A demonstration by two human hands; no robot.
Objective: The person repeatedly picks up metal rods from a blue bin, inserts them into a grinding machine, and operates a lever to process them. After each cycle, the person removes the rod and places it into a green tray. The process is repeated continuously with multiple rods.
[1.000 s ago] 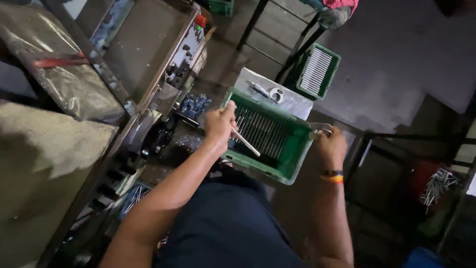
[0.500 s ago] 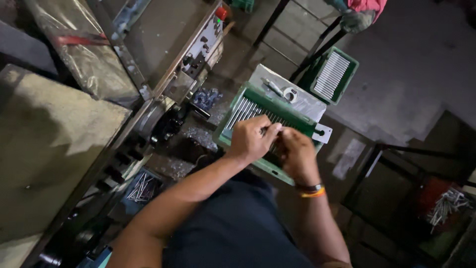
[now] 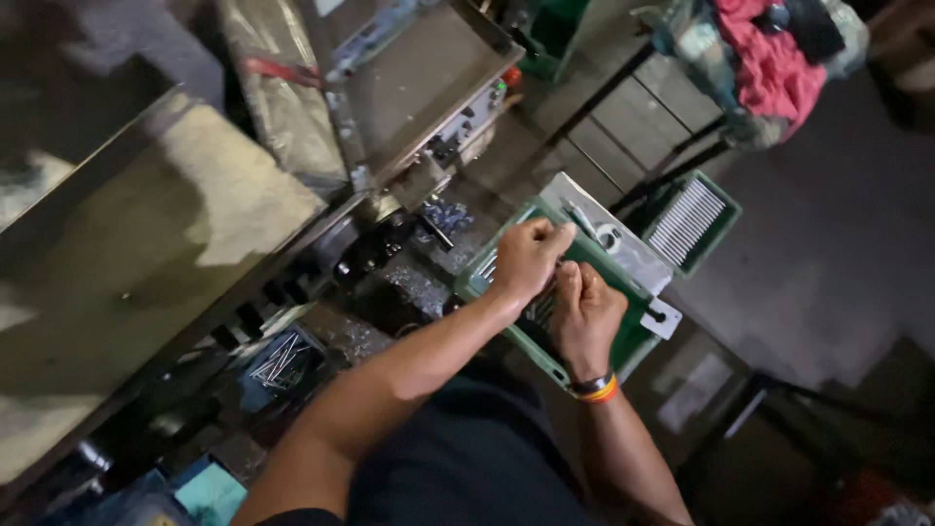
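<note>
While both hands (image 3: 555, 282) clench over green crate (image 3: 623, 346), grasp unclear; white rectangular tag (image 3: 662, 319) at rim.

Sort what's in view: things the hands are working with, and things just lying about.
In hand: left hand, right hand, green crate, metal rods in it.

Lying about: second green crate, pink cloth, loose rods, machine.

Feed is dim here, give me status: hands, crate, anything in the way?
Left hand and right hand both closed, over green crate of metal rods. What they grip: hidden. Nothing blocking crate.
</note>
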